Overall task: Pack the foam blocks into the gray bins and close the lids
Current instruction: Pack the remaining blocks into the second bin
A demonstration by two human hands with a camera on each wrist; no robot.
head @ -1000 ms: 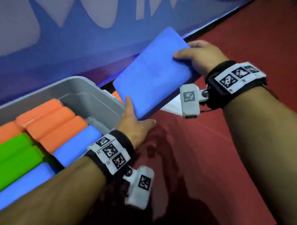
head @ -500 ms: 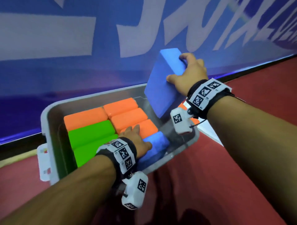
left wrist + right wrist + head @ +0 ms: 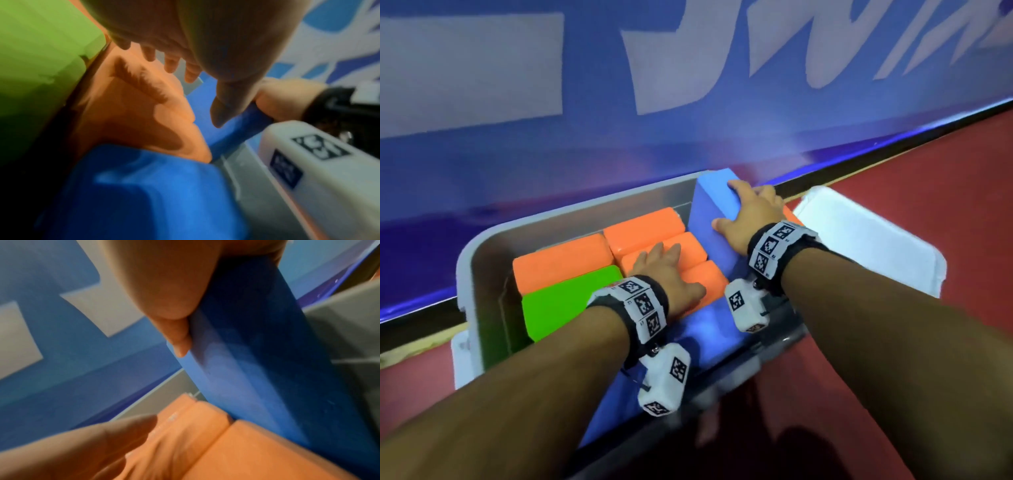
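A gray bin [image 3: 493, 246] holds orange blocks [image 3: 643, 228], a green block [image 3: 561, 301] and blue blocks [image 3: 705, 329] lying flat. My right hand [image 3: 750, 212] grips a big blue foam block [image 3: 709, 219] that stands on edge at the bin's right end, thumb on its near face and fingers over its top; the right wrist view shows the thumb [image 3: 174, 308] pressed to the blue block [image 3: 257, 353]. My left hand [image 3: 664, 270] lies flat with straight fingers on the orange blocks [image 3: 144, 113], next to the standing block.
The bin's white lid [image 3: 869, 236] lies open on the right, on the red floor [image 3: 928, 164]. A blue banner wall [image 3: 688, 85] with pale lettering runs close behind the bin. An orange block peeks out between bin and lid.
My right hand has brought the blue block down from above into the bin's right end. My left hand moved from the blue block onto the orange ones. The head view has come closer.
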